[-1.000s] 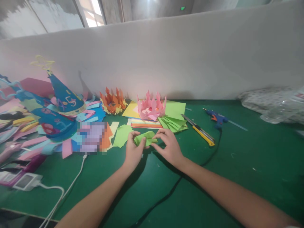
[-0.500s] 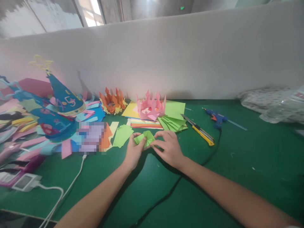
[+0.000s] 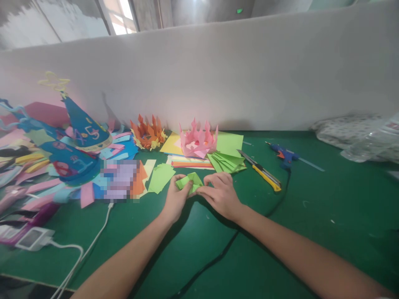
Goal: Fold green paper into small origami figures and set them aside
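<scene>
A folded light-green paper piece (image 3: 190,180) sits between both hands just above the green table (image 3: 327,207). My left hand (image 3: 175,199) pinches its left side with thumb and fingers. My right hand (image 3: 220,193) has its fingers curled and pressed on the paper's right edge. Behind the hands lies a fan of folded green paper pieces (image 3: 227,162) and a flat green sheet (image 3: 159,177).
A pink paper crown (image 3: 198,142) and an orange paper crown (image 3: 148,132) stand by the grey partition. Blue party hats (image 3: 82,122) and paper strips crowd the left. A yellow utility knife (image 3: 263,171), a blue glue gun (image 3: 285,154) with black cord, and a white charger (image 3: 33,237) lie around.
My right hand's fingers have curled in closer onto the green paper, which has been folded tighter and shifted slightly. My left hand stays pinched on it.
</scene>
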Action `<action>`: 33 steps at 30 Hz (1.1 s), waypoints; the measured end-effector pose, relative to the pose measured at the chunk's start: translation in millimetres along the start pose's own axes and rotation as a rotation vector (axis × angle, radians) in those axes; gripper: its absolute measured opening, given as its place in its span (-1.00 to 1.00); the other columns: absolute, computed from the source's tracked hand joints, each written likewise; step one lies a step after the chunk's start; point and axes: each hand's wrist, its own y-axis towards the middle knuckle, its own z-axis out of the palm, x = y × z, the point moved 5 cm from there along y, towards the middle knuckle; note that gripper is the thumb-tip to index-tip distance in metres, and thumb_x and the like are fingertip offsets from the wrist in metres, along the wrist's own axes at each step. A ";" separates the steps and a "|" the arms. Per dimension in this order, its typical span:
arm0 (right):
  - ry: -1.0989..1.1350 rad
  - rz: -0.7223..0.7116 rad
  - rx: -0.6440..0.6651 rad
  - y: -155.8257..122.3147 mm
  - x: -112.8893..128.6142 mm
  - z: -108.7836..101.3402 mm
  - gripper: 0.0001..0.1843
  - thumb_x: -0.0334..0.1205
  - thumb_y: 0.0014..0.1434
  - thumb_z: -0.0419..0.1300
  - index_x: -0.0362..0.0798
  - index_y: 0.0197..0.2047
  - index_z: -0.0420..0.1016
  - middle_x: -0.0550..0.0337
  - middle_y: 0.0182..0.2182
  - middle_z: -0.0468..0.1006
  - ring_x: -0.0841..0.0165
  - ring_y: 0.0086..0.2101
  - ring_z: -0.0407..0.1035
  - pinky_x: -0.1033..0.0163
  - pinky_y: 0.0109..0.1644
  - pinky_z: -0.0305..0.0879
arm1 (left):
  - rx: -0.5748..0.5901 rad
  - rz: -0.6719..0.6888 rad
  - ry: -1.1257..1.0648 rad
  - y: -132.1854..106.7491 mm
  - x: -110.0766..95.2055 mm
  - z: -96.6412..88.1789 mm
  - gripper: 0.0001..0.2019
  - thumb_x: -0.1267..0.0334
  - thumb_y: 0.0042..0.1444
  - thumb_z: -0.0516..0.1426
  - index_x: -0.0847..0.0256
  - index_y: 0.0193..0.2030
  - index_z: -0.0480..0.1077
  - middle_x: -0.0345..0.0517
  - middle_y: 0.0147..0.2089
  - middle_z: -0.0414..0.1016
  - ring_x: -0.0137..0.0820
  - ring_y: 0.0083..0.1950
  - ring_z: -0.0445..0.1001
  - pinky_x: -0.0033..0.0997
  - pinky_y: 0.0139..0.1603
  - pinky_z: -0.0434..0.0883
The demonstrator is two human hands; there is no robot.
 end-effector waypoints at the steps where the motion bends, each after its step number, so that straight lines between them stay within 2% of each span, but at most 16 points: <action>1: -0.004 -0.005 0.004 0.2 0.5 0.0 -0.79 -0.18 0.24 0.10 0.11 -0.39 0.53 0.21 -0.36 0.40 0.33 -0.25 0.18 0.16 -0.14 -0.03 | 0.002 -0.002 -0.004 0.1 0.3 0.1 -0.54 0.13 -0.15 0.28 0.16 -0.18 0.15 -0.25 -0.34 0.42 -0.47 -0.39 0.47 -0.32 -0.26 0.49; 8: -0.002 -0.017 0.029 1.3 1.2 0.6 -0.80 -0.21 0.23 0.11 0.07 -0.40 0.51 0.22 -0.37 0.41 0.33 -0.26 0.18 0.16 -0.14 -0.04 | 0.016 0.008 0.017 1.6 3.4 -1.1 -0.52 0.18 -0.16 0.29 0.17 -0.16 0.15 -0.24 -0.35 0.44 -0.47 -0.36 0.47 -0.34 -0.25 0.48; 13: 0.024 -0.007 0.028 1.2 0.0 1.2 -0.83 -0.22 0.21 0.14 0.07 -0.39 0.51 0.22 -0.38 0.40 0.33 -0.26 0.19 0.17 -0.15 -0.05 | 0.017 0.039 0.110 3.4 6.7 -4.6 -0.45 0.20 -0.22 0.32 0.17 -0.10 0.16 -0.32 -0.45 0.42 -0.51 -0.48 0.43 -0.45 -0.34 0.44; 17: 0.007 -0.023 0.028 0.7 0.5 1.4 -0.81 -0.22 0.23 0.11 0.07 -0.39 0.51 0.22 -0.37 0.41 0.33 -0.26 0.19 0.16 -0.14 -0.04 | 0.014 0.039 0.121 3.4 7.5 -5.6 -0.45 0.21 -0.21 0.31 0.17 -0.09 0.16 -0.30 -0.45 0.42 -0.51 -0.48 0.43 -0.46 -0.36 0.43; 23: -0.012 -0.051 0.040 1.0 2.1 1.7 -0.81 -0.23 0.23 0.11 0.05 -0.39 0.49 0.22 -0.37 0.41 0.33 -0.26 0.18 0.16 -0.13 -0.03 | 0.014 0.015 0.076 2.4 6.8 -4.3 -0.47 0.26 -0.21 0.31 0.17 -0.11 0.16 -0.31 -0.44 0.41 -0.52 -0.48 0.43 -0.45 -0.35 0.44; 27: -0.035 -0.035 0.045 -0.1 0.3 3.3 -0.87 -0.14 0.19 0.16 0.06 -0.32 0.50 0.17 -0.29 0.40 0.29 -0.22 0.18 0.14 -0.11 -0.02 | 0.002 0.007 0.032 2.4 3.5 -3.5 -0.49 0.30 -0.21 0.30 0.17 -0.13 0.15 -0.31 -0.42 0.41 -0.53 -0.45 0.44 -0.43 -0.32 0.45; 33: -0.118 -0.020 0.006 -1.1 -3.9 2.3 -0.85 -0.09 0.19 0.14 0.10 -0.25 0.51 0.14 -0.25 0.39 0.25 -0.19 0.16 0.13 -0.08 -0.02 | 0.018 -0.034 -0.033 -0.1 -0.8 -1.0 -0.48 0.36 -0.24 0.30 0.18 -0.16 0.13 -0.29 -0.41 0.44 -0.52 -0.42 0.46 -0.42 -0.29 0.48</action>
